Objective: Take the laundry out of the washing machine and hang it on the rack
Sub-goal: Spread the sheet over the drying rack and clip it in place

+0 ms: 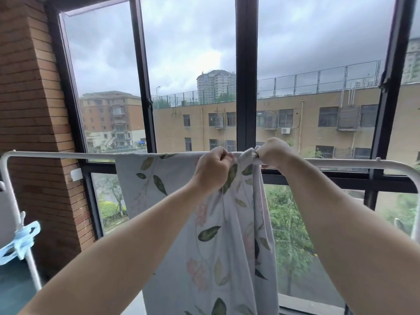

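Observation:
A pale floral sheet (163,201) with green leaves and pink flowers hangs over the top bar of a white drying rack (56,155). My left hand (212,169) grips a bunched fold of the sheet just below the bar. A little to its right, my right hand (273,152) pinches the sheet's edge on top of the bar. The cloth is gathered between my two hands and flat to the left of them. The washing machine is out of view.
The rack's bar runs the width of the view in front of a large dark-framed window (246,87). A brick pillar (31,110) stands at the left. A blue clothes peg (22,238) is clipped to the rack's left upright.

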`<control>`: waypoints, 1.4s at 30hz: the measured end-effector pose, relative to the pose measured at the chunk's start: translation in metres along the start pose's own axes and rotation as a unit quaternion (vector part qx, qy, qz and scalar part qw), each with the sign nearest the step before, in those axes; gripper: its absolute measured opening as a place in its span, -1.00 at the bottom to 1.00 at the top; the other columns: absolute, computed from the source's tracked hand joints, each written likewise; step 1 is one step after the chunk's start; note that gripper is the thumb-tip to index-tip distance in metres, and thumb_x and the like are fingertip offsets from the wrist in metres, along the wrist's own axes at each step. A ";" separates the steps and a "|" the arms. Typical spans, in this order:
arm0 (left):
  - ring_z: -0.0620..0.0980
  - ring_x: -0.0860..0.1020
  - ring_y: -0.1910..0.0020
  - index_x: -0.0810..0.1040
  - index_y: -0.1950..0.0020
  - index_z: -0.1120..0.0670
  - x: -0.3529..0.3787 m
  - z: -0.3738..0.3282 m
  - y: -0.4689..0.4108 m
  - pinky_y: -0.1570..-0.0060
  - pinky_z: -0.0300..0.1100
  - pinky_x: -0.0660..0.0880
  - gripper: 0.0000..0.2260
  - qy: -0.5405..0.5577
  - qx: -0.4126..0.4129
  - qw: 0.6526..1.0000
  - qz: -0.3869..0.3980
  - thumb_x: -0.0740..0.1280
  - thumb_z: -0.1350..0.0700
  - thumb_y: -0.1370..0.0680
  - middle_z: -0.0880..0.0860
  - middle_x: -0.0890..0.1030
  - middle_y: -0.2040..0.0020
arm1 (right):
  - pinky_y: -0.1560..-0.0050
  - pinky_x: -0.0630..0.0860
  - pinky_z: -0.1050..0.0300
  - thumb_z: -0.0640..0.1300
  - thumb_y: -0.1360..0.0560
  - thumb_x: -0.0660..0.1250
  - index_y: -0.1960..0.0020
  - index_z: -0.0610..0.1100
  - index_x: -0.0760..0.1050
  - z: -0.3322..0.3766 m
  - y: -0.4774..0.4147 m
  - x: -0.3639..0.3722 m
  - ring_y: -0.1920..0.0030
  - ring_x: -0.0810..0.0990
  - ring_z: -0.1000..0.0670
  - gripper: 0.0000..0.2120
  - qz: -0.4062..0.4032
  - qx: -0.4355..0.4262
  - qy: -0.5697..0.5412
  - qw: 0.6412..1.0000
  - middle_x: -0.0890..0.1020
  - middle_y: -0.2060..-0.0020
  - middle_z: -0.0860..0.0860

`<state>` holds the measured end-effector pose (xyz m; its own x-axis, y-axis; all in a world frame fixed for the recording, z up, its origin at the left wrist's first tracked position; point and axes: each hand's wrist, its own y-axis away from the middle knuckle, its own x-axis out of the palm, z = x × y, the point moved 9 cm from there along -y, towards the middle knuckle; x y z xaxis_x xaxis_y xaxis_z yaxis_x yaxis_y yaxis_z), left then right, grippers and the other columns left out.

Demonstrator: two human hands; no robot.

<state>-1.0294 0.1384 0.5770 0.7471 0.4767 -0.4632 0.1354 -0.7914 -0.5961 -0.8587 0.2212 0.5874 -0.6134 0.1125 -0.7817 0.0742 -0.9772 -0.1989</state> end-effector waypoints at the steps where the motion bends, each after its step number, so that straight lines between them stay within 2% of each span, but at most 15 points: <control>1: -0.16 0.37 0.51 0.52 0.19 0.04 -0.005 0.005 -0.003 0.53 -0.32 0.30 -0.74 0.033 -0.025 0.999 -0.009 0.22 0.01 -0.66 -0.14 0.45 0.51 | -0.14 0.60 -0.09 -0.17 -0.61 0.24 0.26 -0.12 0.45 -0.001 -0.001 -0.001 0.09 0.59 -0.11 -0.74 -0.015 -0.010 0.041 0.999 0.53 0.22 -0.07; 3: -0.16 0.33 0.52 0.51 0.20 0.02 -0.012 0.014 -0.007 0.51 -0.28 0.27 -0.73 0.091 -0.068 0.993 -0.030 0.21 0.02 -0.67 -0.16 0.40 0.57 | -0.17 0.54 -0.14 -0.09 -0.65 0.16 0.29 -0.11 0.45 0.002 0.005 -0.004 0.09 0.57 -0.14 -0.66 -0.037 -0.017 0.065 0.997 0.52 0.25 -0.04; 6: -0.01 0.46 0.35 0.51 0.22 0.05 -0.018 0.019 -0.013 0.31 -0.12 0.37 -0.72 0.149 -0.105 0.982 -0.055 0.21 0.03 -0.66 -0.02 0.50 0.41 | -0.24 0.51 -0.18 -0.13 -0.66 0.14 0.24 -0.10 0.38 0.008 0.004 0.003 0.07 0.52 -0.13 -0.70 -0.010 -0.023 0.048 0.999 0.46 0.21 0.00; 10: 0.08 0.51 0.21 0.51 0.22 0.05 -0.024 0.025 -0.017 0.17 -0.05 0.43 -0.72 0.158 -0.122 0.977 -0.075 0.21 0.02 -0.66 0.04 0.53 0.30 | -0.27 0.46 -0.21 -0.10 -0.65 0.15 0.25 -0.17 0.50 0.009 0.000 0.004 0.01 0.61 -0.18 -0.66 -0.005 -0.044 0.025 0.999 0.59 0.24 -0.08; 13: 0.06 0.51 0.20 0.52 0.21 0.05 -0.027 0.024 -0.021 0.14 -0.05 0.46 -0.72 0.148 -0.116 0.978 -0.084 0.22 0.02 -0.66 0.02 0.54 0.30 | 0.13 0.48 0.09 -0.18 -0.54 0.19 0.15 -0.23 0.62 0.012 0.008 0.000 0.19 0.57 -0.09 -0.74 0.016 -0.047 0.010 0.999 0.62 0.30 -0.10; 15: 0.05 0.53 0.18 0.53 0.20 0.05 -0.029 0.018 -0.024 0.10 -0.03 0.50 -0.73 0.132 -0.102 0.982 -0.092 0.21 0.02 -0.66 0.00 0.56 0.28 | 0.26 0.39 0.16 -0.07 -0.45 0.24 0.06 -0.18 0.66 0.014 0.017 -0.004 0.23 0.57 -0.03 -0.74 0.046 -0.054 0.000 0.997 0.66 0.25 -0.05; 19: 0.04 0.53 0.18 0.53 0.20 0.05 -0.034 0.005 -0.024 0.06 -0.01 0.52 -0.74 0.124 -0.073 0.983 -0.113 0.22 0.04 -0.66 -0.02 0.55 0.29 | -0.12 0.54 0.01 0.28 -0.37 0.42 0.00 0.03 0.70 0.010 0.022 0.003 0.09 0.61 0.02 -0.61 0.077 -0.084 0.009 0.993 0.71 0.13 0.09; 22: 0.00 0.54 0.25 0.56 0.23 0.04 -0.029 -0.011 -0.018 0.19 -0.09 0.49 -0.76 0.123 -0.037 0.986 -0.103 0.28 0.07 -0.63 -0.03 0.57 0.33 | -0.39 0.35 -0.22 0.42 -0.35 0.31 0.03 0.02 0.69 0.002 0.017 0.002 -0.04 0.62 -0.06 -0.48 0.029 -0.063 0.049 0.996 0.71 0.13 0.06; 25: -0.07 0.56 0.37 0.65 0.24 -0.02 -0.016 -0.032 -0.012 0.33 -0.17 0.50 -0.81 0.071 0.024 0.997 0.013 0.34 0.13 -0.56 -0.10 0.62 0.38 | -0.43 0.16 -0.31 0.23 -0.47 0.27 -0.01 0.01 0.60 0.003 0.020 0.001 0.00 0.60 -0.07 -0.68 -0.014 -0.056 0.132 0.990 0.69 0.19 0.09; 27: -0.01 0.60 0.33 0.67 0.27 -0.12 -0.014 -0.039 -0.008 0.36 -0.15 0.54 -0.72 -0.017 0.069 0.995 0.074 0.31 0.22 -0.50 -0.14 0.66 0.34 | -0.41 0.17 -0.31 0.11 -0.50 0.28 -0.19 0.04 0.43 0.004 0.022 0.001 -0.03 0.59 -0.07 -0.70 -0.024 -0.062 0.152 0.986 0.67 0.13 0.10; 31: -0.22 0.62 0.18 0.69 0.21 -0.10 -0.032 -0.035 0.002 0.22 -0.46 0.51 -0.67 -0.081 0.118 0.989 0.035 0.28 0.32 -0.46 -0.18 0.69 0.13 | -0.41 0.15 -0.31 0.00 -0.54 0.25 -0.42 0.27 0.18 0.010 0.027 0.009 -0.15 0.59 -0.08 -0.49 -0.012 -0.103 0.180 0.978 0.68 -0.02 0.15; 33: -0.16 0.60 0.01 0.67 0.16 -0.07 -0.036 -0.027 0.004 0.05 -0.46 0.51 -0.73 -0.105 0.133 0.985 0.014 0.32 0.30 -0.49 -0.12 0.65 0.03 | -0.41 0.15 -0.30 0.01 -0.54 0.28 -0.33 0.32 0.33 0.014 0.029 0.009 -0.05 0.59 -0.03 -0.59 -0.027 -0.124 0.173 0.977 0.66 0.09 0.25; 36: -0.04 0.54 -0.08 0.62 0.00 -0.02 -0.046 -0.013 0.002 -0.10 -0.18 0.50 -0.91 -0.203 0.146 0.967 -0.043 0.42 0.07 -0.51 -0.05 0.58 -0.06 | -0.40 0.16 -0.32 0.02 -0.57 0.26 -0.06 0.23 0.56 0.017 0.033 0.005 0.11 0.54 0.06 -0.84 -0.052 -0.153 0.133 0.978 0.59 0.25 0.35; 39: 0.04 0.47 -0.19 0.54 -0.17 -0.03 -0.065 0.024 -0.002 -0.20 -0.03 0.40 -0.63 -0.267 0.061 0.957 -0.092 0.42 -0.19 -0.47 -0.02 0.56 -0.15 | -0.10 0.32 -0.13 -0.11 -0.52 0.22 0.21 0.07 0.61 0.014 0.034 -0.006 0.24 0.55 0.03 -0.76 -0.080 -0.139 0.073 0.984 0.64 0.34 0.20; 42: 0.07 0.47 -0.15 0.55 -0.17 -0.03 -0.085 0.055 0.000 -0.11 0.00 0.34 -0.49 -0.293 0.005 0.950 -0.104 0.26 -0.40 -0.47 0.00 0.59 -0.11 | 0.21 0.40 0.05 -0.30 -0.47 0.19 0.41 -0.06 0.52 0.017 0.033 -0.020 0.34 0.52 -0.09 -0.67 -0.115 -0.157 -0.017 0.981 0.57 0.48 0.07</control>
<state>-1.1287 0.1188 0.5798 0.2142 0.7559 -0.6186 0.2325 -0.6545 -0.7194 -0.8576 0.1838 0.6070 -0.6679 0.3125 -0.6755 0.1664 -0.8219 -0.5448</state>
